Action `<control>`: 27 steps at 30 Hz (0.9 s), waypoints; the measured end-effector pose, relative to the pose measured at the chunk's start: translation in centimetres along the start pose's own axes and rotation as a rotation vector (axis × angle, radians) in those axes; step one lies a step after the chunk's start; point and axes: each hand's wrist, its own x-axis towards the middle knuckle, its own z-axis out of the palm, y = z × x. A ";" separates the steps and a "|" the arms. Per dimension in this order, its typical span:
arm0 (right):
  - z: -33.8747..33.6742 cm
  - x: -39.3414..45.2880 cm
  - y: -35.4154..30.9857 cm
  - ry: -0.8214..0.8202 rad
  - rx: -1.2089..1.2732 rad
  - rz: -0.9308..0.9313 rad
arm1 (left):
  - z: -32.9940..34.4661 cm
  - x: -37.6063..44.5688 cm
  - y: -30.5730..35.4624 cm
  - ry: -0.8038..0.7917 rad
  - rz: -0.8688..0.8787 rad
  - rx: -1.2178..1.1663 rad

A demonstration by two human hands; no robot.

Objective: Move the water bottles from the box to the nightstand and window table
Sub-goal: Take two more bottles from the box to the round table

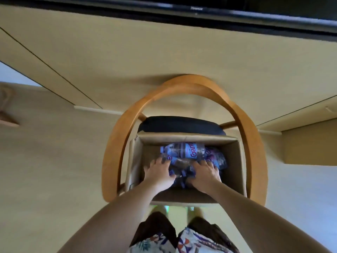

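An open cardboard box (235,167) stands on a chair seat right below me. Several clear water bottles with purple-blue labels (184,151) lie piled inside it. Both my arms reach down into the box. My left hand (158,173) rests on the bottles at the left of the pile, fingers spread and curling over one. My right hand (205,175) lies on the bottles at the right, fingers likewise curled around them. Whether either hand has a firm hold is unclear, and the bottles under the hands are mostly hidden.
The box sits on a chair with a curved wooden backrest (182,88) and a dark seat cushion (180,125). Beyond it is a beige wall panel or cabinet (127,52) with a black television (237,8) at the top. Pale floor lies on both sides.
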 end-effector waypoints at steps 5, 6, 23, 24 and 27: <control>1.6 3.5 1.6 -0.017 -0.169 -0.080 | 2.8 2.8 -0.3 -0.077 -0.051 -0.037; 2.0 3.9 2.0 -0.004 -0.209 -0.106 | 3.4 3.3 -0.3 -0.090 -0.061 -0.044; 7.6 7.9 4.8 0.129 -0.453 -0.249 | 9.9 8.3 -1.5 -0.229 -0.120 0.053; 7.8 7.9 4.9 0.151 -0.447 -0.251 | 9.8 8.5 -1.7 -0.228 -0.123 0.051; 7.9 8.1 4.9 0.177 -0.421 -0.249 | 9.2 8.9 -1.6 -0.230 -0.114 0.083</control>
